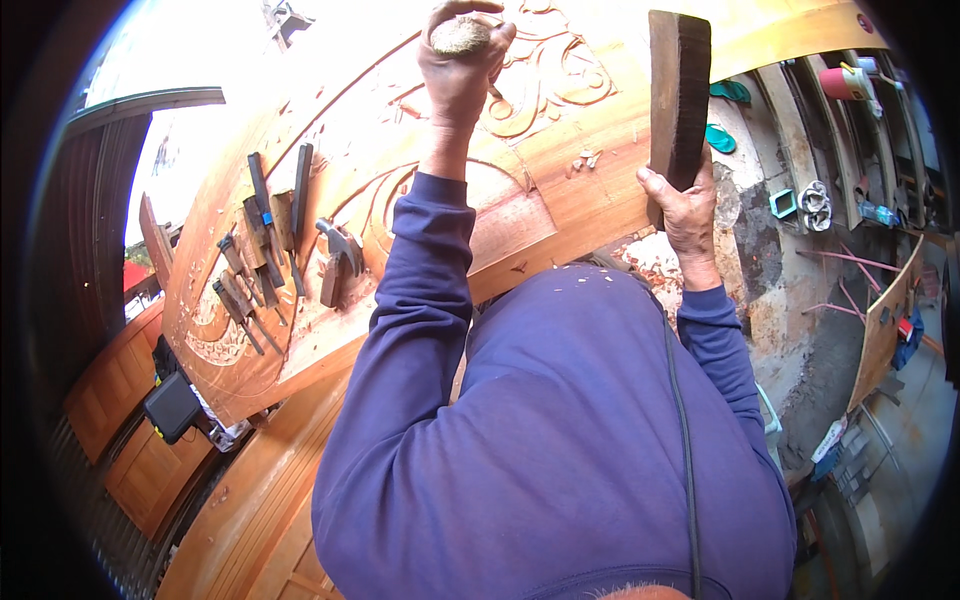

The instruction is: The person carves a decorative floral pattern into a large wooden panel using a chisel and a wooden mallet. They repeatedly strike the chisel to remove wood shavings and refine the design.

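Observation:
My left hand is closed around a chisel over the carved wooden panel. Only the round, frayed butt of its wooden handle shows; the blade is hidden below the fist. My right hand grips the lower end of a long, squared, dark wooden mallet, held up beside the panel's near right edge. Raised scrollwork lies just right of my left hand.
Several chisels lie on the panel at left, beside a claw hammer head. Wood chips are scattered on the panel and the floor. Green slippers, lengths of timber and a red bucket are at right.

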The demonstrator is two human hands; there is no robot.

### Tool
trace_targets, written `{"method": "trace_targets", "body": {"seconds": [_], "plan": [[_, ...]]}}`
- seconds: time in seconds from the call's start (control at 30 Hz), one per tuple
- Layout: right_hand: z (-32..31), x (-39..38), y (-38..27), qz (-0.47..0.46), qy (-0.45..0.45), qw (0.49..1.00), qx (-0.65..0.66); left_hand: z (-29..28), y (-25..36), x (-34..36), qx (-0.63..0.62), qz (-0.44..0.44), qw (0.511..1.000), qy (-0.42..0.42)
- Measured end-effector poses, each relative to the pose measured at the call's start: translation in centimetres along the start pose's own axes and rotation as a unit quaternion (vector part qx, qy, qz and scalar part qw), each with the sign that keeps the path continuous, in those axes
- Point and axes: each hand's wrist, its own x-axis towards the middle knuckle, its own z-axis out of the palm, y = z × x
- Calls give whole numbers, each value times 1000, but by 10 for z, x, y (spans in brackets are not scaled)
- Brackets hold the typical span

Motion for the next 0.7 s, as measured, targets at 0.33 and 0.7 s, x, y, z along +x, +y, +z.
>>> {"method": "trace_targets", "body": {"seconds": [0.33,0.7], "plan": [[-4,58,-96,-403,21,859,-315,14,29,-11,40,-68,996,-46],[34,89,-106,-367,-112,778,-497,4,4,-18,78,-27,995,-64]]}}
